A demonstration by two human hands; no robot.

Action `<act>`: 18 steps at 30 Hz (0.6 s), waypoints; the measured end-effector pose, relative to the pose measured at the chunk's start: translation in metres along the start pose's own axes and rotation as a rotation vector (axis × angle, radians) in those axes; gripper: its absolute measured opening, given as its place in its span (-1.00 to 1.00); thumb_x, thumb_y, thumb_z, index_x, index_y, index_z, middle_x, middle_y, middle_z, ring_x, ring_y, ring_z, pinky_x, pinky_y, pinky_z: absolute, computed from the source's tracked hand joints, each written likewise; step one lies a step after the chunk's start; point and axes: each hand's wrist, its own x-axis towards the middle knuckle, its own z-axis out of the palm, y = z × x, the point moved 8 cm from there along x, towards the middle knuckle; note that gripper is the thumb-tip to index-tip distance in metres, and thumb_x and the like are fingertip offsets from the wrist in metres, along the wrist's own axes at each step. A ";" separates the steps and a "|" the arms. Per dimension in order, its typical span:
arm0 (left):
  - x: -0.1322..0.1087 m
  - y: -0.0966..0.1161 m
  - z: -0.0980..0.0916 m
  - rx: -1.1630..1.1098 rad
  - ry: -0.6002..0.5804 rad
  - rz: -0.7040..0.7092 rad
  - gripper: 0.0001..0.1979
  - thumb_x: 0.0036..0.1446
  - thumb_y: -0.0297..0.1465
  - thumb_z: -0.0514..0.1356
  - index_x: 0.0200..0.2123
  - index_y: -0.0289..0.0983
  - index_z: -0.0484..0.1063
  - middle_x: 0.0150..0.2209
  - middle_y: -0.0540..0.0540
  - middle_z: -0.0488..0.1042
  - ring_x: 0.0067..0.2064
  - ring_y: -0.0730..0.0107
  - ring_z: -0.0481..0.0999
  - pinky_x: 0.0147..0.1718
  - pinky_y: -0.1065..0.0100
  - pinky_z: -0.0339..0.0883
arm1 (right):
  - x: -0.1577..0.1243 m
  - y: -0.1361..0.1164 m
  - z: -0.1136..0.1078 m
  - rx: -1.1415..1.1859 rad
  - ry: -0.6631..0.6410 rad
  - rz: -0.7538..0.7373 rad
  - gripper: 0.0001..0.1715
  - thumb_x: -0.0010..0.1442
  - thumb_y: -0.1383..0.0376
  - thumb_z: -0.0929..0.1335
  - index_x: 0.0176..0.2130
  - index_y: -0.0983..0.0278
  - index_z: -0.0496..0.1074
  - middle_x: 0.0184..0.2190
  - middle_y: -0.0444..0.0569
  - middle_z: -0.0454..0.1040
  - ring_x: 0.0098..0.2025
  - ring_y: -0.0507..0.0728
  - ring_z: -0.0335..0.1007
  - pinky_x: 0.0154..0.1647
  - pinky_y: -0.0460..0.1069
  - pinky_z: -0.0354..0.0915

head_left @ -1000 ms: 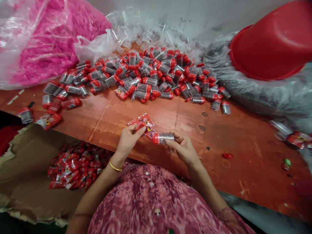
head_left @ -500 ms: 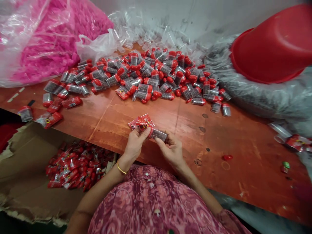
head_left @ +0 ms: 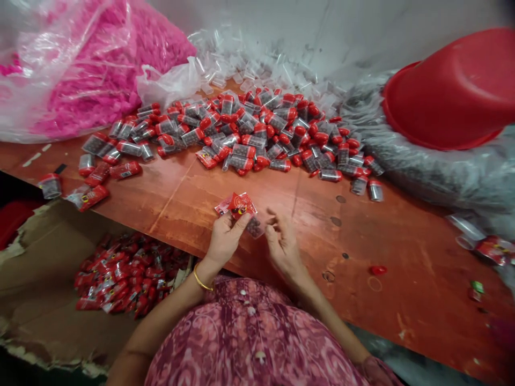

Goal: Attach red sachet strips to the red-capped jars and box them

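Observation:
My left hand (head_left: 225, 239) pinches a small clear tube (head_left: 255, 227) of dark beads that sits partly inside a red printed wrapper (head_left: 237, 205), just above the near edge of the brown table (head_left: 249, 187). My right hand (head_left: 282, 244) hovers right beside the tube's free end, fingers loosely curled and apart, with nothing in them. A big heap of red-capped tubes (head_left: 249, 134) lies across the table beyond my hands.
A cardboard box (head_left: 36, 279) at lower left holds several red wrapped packs (head_left: 120, 276). At the back are a pink-filled plastic bag (head_left: 80, 69), a pile of clear empty tubes (head_left: 257, 59), an overturned red basin (head_left: 450, 91) and a bag of dark beads (head_left: 442, 161). A loose red cap (head_left: 378, 269) lies at right.
The tube has slid further into the red wrapper. My right hand held the tube's end before and has now let go of it.

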 end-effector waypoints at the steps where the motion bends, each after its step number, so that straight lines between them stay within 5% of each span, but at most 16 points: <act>1: 0.001 0.000 0.001 0.046 -0.036 -0.011 -0.73 -0.09 -0.21 0.32 -0.39 -0.30 0.53 -0.42 -0.06 0.55 -0.36 0.35 0.48 -0.25 0.35 0.33 | 0.007 -0.008 -0.008 -0.107 0.014 -0.097 -0.55 0.20 0.19 0.26 0.09 0.17 0.29 -0.06 0.06 0.38 -0.11 0.15 0.34 -0.09 0.12 0.32; 5: -0.001 0.003 0.007 0.258 -0.162 -0.011 -0.80 -0.12 -0.25 0.33 -0.51 -0.27 0.50 -0.57 0.00 0.47 -0.49 0.39 0.42 -0.45 0.42 0.27 | 0.030 -0.047 -0.013 -0.359 -0.124 -0.481 -0.60 0.11 0.16 0.38 -0.02 0.09 0.41 -0.02 0.03 0.37 0.00 0.22 0.28 0.01 0.17 0.23; 8: -0.006 0.007 0.009 0.409 -0.218 0.036 -0.80 -0.06 -0.25 0.29 -0.53 -0.26 0.47 -0.59 0.01 0.45 -0.54 0.44 0.37 -0.55 0.45 0.18 | 0.037 -0.061 -0.007 -0.385 -0.191 -0.560 -0.86 0.13 0.20 0.36 -0.25 0.10 0.49 -0.10 -0.03 0.44 -0.02 0.21 0.29 0.02 0.17 0.20; 11: -0.010 0.007 0.015 0.396 -0.325 0.029 -0.81 -0.03 -0.25 0.27 -0.48 -0.26 0.50 -0.56 0.00 0.47 -0.52 0.44 0.38 -0.52 0.45 0.22 | 0.038 -0.060 -0.007 -0.243 -0.156 -0.454 -0.89 0.15 0.24 0.34 -0.39 0.16 0.46 -0.20 -0.04 0.45 -0.10 0.17 0.33 -0.03 0.14 0.22; 14: -0.011 0.002 0.024 0.188 -0.431 -0.071 -0.78 -0.07 -0.24 0.30 -0.39 -0.28 0.53 -0.48 -0.04 0.52 -0.44 0.39 0.45 -0.40 0.39 0.32 | 0.035 -0.042 -0.013 -0.006 -0.046 -0.241 -0.85 0.19 0.19 0.30 -0.29 0.19 0.42 -0.16 0.00 0.41 -0.11 0.14 0.34 -0.06 0.10 0.26; 16: -0.005 0.000 0.024 0.017 -0.377 -0.139 -0.70 -0.14 -0.20 0.35 -0.38 -0.30 0.53 -0.44 -0.07 0.55 -0.39 0.36 0.49 -0.32 0.36 0.36 | 0.029 -0.022 -0.017 0.106 0.018 -0.079 -0.69 0.21 0.12 0.27 -0.09 0.19 0.36 -0.09 0.03 0.37 -0.10 0.13 0.33 -0.09 0.08 0.28; 18: 0.002 -0.003 0.020 -0.118 -0.274 -0.181 -0.64 -0.19 -0.14 0.36 -0.39 -0.31 0.53 -0.42 -0.08 0.55 -0.38 0.37 0.50 -0.28 0.35 0.36 | 0.021 -0.003 -0.010 0.175 -0.060 0.072 -0.57 0.19 0.05 0.27 -0.01 0.21 0.32 -0.13 0.03 0.40 -0.18 0.10 0.35 -0.16 0.03 0.31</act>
